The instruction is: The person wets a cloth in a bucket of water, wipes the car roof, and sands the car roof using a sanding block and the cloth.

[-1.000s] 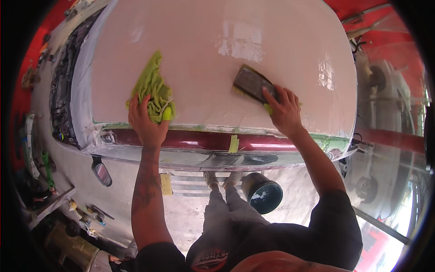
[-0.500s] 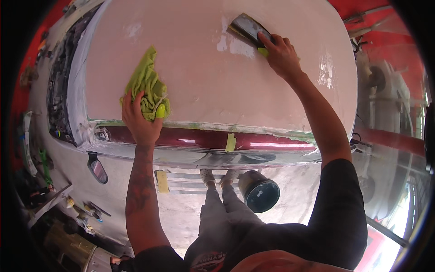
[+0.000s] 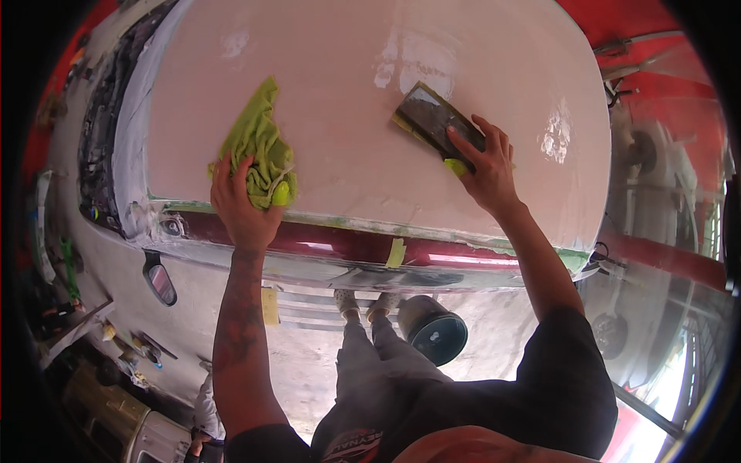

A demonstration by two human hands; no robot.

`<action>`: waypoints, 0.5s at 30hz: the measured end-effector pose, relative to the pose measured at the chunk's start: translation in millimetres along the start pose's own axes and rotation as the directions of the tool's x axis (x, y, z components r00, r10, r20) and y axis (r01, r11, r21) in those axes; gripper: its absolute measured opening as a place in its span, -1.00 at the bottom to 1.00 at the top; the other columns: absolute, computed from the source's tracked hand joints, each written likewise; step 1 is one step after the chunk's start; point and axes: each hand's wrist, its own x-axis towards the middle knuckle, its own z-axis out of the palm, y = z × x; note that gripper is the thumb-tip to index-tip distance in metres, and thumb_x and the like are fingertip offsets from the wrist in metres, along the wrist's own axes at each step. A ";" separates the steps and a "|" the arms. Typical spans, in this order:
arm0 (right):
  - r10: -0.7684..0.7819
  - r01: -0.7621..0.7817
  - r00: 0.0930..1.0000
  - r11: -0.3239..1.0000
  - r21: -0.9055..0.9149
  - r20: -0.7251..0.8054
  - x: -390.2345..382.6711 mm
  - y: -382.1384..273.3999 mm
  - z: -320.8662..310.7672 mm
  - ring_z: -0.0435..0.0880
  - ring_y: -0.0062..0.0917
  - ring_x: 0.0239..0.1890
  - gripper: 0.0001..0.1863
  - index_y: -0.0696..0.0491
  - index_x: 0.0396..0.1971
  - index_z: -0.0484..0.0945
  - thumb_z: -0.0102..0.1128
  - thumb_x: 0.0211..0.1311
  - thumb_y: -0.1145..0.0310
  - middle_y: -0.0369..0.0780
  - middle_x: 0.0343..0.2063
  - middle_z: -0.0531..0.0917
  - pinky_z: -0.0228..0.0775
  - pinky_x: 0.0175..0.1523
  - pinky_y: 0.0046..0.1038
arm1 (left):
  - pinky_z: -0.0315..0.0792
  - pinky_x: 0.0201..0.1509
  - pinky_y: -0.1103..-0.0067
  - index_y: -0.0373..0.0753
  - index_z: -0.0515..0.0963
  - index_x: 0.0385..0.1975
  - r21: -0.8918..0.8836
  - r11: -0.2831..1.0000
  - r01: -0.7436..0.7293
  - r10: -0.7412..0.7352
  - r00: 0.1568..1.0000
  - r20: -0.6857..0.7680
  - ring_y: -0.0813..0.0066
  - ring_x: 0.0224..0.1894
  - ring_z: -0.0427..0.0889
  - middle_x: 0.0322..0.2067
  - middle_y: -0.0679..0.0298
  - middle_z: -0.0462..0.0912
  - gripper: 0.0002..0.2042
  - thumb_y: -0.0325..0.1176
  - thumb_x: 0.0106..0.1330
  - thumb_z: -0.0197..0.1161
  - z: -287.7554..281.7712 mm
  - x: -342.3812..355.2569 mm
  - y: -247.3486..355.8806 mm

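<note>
Left hand (image 3: 245, 204) and right hand (image 3: 490, 170) over the pale pinkish roof panel (image 3: 332, 116) of a vehicle, viewed from above. The left hand is closed about the lower end of a bunched green cloth (image 3: 258, 143), whose narrow tip lies on the panel, pointing away from the person. The right hand grips the near end of a dark rectangular block (image 3: 436, 119), fingers spread over its top; a yellowish layer shows along the underside, and the block slants across the panel, well apart from the cloth. Along the near edge runs a glossy maroon strip (image 3: 332, 238), crossed by a short piece of yellow-green tape (image 3: 396, 253). Below, a side mirror (image 3: 160, 284) projects at left, and a dark bucket (image 3: 409, 320) stands just beside the person's feet (image 3: 347, 301).
</note>
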 end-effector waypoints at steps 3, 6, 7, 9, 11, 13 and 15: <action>-0.003 0.004 0.999 1.000 -0.023 0.045 -5.3 -5.7 -2.3 0.33 -0.17 0.21 -0.35 -0.35 0.16 0.56 0.48 -0.02 0.30 -0.21 0.24 0.37 0.20 0.24 -0.13 | 0.08 0.38 0.04 -0.06 0.39 0.22 0.007 1.000 -0.004 0.004 1.000 -0.008 -0.10 0.37 0.21 0.32 0.04 0.27 -0.34 -0.06 0.09 0.41 0.4 -0.5 0.1; -0.033 0.034 0.999 0.999 -0.035 0.039 -9.9 -5.1 -0.1 0.33 -0.17 0.22 -0.36 -0.34 0.16 0.56 0.47 -0.02 0.30 -0.23 0.24 0.38 0.19 0.24 -0.13 | 0.08 0.38 0.04 -0.06 0.39 0.22 0.018 1.000 -0.003 0.004 1.000 -0.017 -0.10 0.36 0.22 0.31 0.04 0.28 -0.35 -0.06 0.10 0.40 0.7 -0.5 0.8; -0.045 0.047 0.998 0.997 -0.062 0.033 -9.7 -3.8 0.9 0.33 -0.18 0.23 -0.36 -0.33 0.16 0.56 0.46 -0.03 0.31 -0.23 0.23 0.39 0.19 0.24 -0.13 | 0.09 0.38 0.04 -0.05 0.39 0.22 0.013 1.000 -0.013 0.014 1.000 -0.024 -0.10 0.36 0.22 0.31 0.04 0.28 -0.35 -0.05 0.10 0.39 0.6 -0.3 1.0; -0.055 0.057 0.998 0.994 -0.089 0.027 -7.8 0.0 3.0 0.33 -0.20 0.23 -0.36 -0.32 0.16 0.56 0.46 -0.03 0.32 -0.24 0.22 0.40 0.18 0.24 -0.13 | 0.09 0.38 0.05 -0.05 0.39 0.22 0.009 1.000 -0.024 0.025 0.999 -0.030 -0.10 0.36 0.22 0.31 0.05 0.29 -0.35 -0.04 0.10 0.39 0.7 -0.5 1.5; -0.110 0.108 0.994 0.991 -0.076 -0.018 -5.8 1.8 3.0 0.34 -0.20 0.26 -0.37 -0.31 0.16 0.56 0.44 -0.02 0.34 -0.26 0.22 0.40 0.19 0.25 -0.12 | 0.09 0.38 0.06 -0.04 0.39 0.22 0.027 1.000 0.009 -0.009 1.000 -0.001 -0.09 0.36 0.23 0.31 0.06 0.29 -0.35 -0.03 0.10 0.38 0.7 -1.0 1.7; -0.096 0.096 0.995 0.995 -0.019 0.016 -5.0 0.8 1.0 0.34 -0.18 0.28 -0.37 -0.30 0.17 0.55 0.43 0.00 0.33 -0.21 0.23 0.39 0.19 0.26 -0.12 | 0.13 0.37 0.04 -0.09 0.40 0.21 0.036 0.999 -0.019 0.020 0.999 -0.033 -0.13 0.33 0.25 0.30 0.02 0.30 -0.36 -0.11 0.07 0.39 0.7 -1.5 1.7; -0.098 0.097 0.995 0.995 0.030 0.030 -5.2 -2.3 -2.0 0.34 -0.16 0.30 -0.38 -0.30 0.17 0.54 0.42 0.01 0.32 -0.16 0.24 0.38 0.19 0.27 -0.11 | 0.16 0.36 0.03 -0.14 0.41 0.19 0.047 0.998 -0.028 0.030 0.999 -0.038 -0.18 0.31 0.28 0.29 -0.02 0.30 -0.36 -0.18 0.04 0.40 0.9 -1.9 1.3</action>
